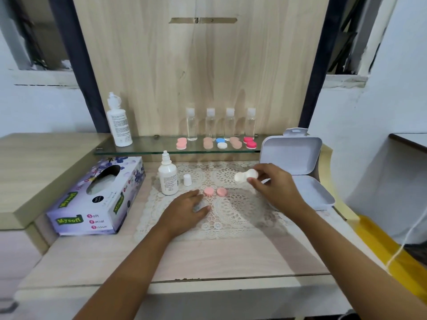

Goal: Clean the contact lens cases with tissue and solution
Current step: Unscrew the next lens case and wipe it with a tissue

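Two pink caps are seen loose on the lace mat, just beyond the fingertips of the left hand, at about 1 o'clock from it; they could be swept across the desk if that hand were slid forward carelessly. The solution bottle is stood uncapped at 11 o'clock from the same hand, its small white cap beside it, so a knock would likely spill liquid over the mat. The white lens case is pinched only by the fingertips of the right hand and is held clear of the mat; a slip is judged possible, since the grip looks light. The left hand is laid flat with fingers straight, nothing being grasped. The case is found at 10 o'clock from the right hand, and at 2 o'clock, well apart, from the left. The tissue box is seen at 9 o'clock from the left hand; no tissue is seen in either hand
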`<state>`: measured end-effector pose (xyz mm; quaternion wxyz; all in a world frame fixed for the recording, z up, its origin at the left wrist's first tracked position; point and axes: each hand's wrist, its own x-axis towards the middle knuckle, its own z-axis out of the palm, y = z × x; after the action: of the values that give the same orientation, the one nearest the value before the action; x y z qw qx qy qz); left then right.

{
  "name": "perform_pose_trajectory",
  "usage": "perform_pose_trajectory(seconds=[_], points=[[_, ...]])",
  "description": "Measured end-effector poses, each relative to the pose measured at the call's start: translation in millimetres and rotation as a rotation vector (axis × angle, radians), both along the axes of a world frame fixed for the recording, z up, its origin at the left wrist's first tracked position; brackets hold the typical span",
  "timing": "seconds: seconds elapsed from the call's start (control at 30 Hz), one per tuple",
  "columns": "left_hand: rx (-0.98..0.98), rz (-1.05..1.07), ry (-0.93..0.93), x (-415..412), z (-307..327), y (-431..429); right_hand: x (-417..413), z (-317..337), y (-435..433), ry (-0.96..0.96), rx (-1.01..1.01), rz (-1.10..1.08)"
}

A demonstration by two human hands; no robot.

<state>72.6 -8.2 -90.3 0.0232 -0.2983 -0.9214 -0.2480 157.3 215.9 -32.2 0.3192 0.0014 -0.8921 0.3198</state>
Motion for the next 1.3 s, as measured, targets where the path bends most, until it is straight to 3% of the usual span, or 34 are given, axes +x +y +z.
perform_pose_trajectory(seconds=[0.23, 0.43, 0.53, 0.73, 0.9, 1.03, 1.17, 1.3], points=[[0.035, -0.008, 0.011, 0.6, 1.7, -1.1, -19.2, -39.0, -40.7, -0.204, 0.026, 0.065], [0.083, -0.023, 0.022, 2.1, 3.0, -1.0, -24.2, -62.1, -50.3, -0.226, 0.086, 0.008], [0.205, -0.004, -0.007, 0.1, 3.8, -1.1, -23.8, -63.8, -48.8, -0.241, 0.137, 0.019], [0.347, -0.052, 0.35, 7.9, 13.2, -0.9, -20.5, -63.0, -51.5, -0.23, 0.182, 0.028], [0.457, -0.044, 0.492, 16.0, 50.5, -16.9, -18.6, -61.7, -51.9, -0.229, 0.187, 0.029], [0.477, 0.139, 0.532, 8.0, 89.5, -61.5, -18.3, -62.6, -51.5, -0.222, 0.192, 0.029], [0.266, 0.46, 0.4, -31.6, 114.2, -115.7, -19.6, -63.8, -51.7, -0.216, 0.191, 0.026], [-0.134, 0.436, 0.231, -63.2, 105.9, -156.1, -19.1, -63.7, -51.4, -0.203, 0.193, 0.031]])
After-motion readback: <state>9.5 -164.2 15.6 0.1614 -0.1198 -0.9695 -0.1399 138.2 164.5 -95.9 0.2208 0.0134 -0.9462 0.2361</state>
